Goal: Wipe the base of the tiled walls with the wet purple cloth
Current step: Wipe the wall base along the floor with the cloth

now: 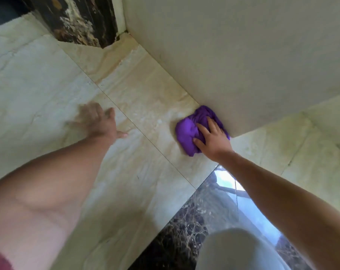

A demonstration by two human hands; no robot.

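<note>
A bunched purple cloth [192, 131] lies on the pale marble floor tile [138, 98], pressed against the foot of the cream tiled wall [233, 61] near the wall's outer corner. My right hand [213, 138] lies on top of the cloth, fingers spread and pressing it down. My left hand [99, 121], blurred, rests flat on the floor to the left with fingers apart and holds nothing. Both forearms reach in from the bottom of the view.
A dark, worn door frame [77, 18] stands at the top left where the wall ends. A glossy dark marble tile [194, 221] lies at the bottom centre. A grey rounded shape [237, 250] sits at the bottom edge.
</note>
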